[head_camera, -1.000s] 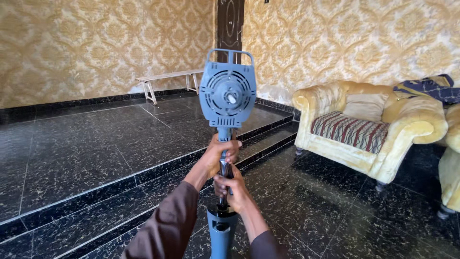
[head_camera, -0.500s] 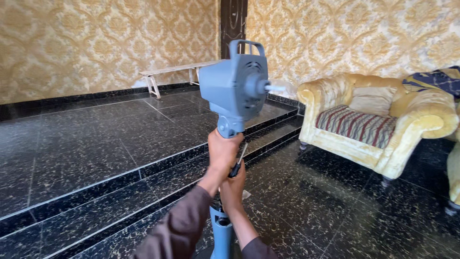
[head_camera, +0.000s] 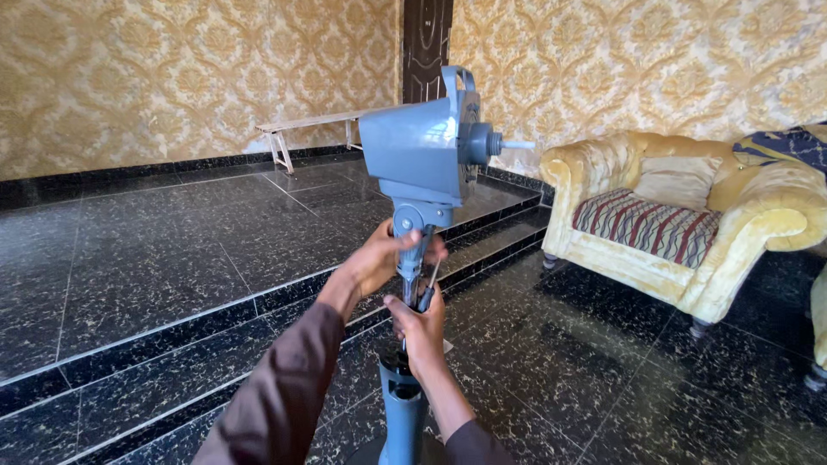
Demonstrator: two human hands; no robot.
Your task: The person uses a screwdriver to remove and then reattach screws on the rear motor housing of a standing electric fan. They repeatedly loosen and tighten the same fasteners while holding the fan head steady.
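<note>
Fan motor head [head_camera: 422,146]: set atop blue stand pole [head_camera: 403,413], on the floor.
Left hand [head_camera: 375,258]: closed around the neck joint.
Right hand [head_camera: 422,331]: closed on the pole, screwdriver [head_camera: 428,288] pinched.
Handling: judged top-heavy, rigid; best gripped below the head.

Head view, angled down, close on fan motor [head_camera: 422,155]

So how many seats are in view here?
2: a yellow armchair with a striped cushion at right, and a narrow white bench against the far wall. Another seat may be cut off at the right edge.
</note>
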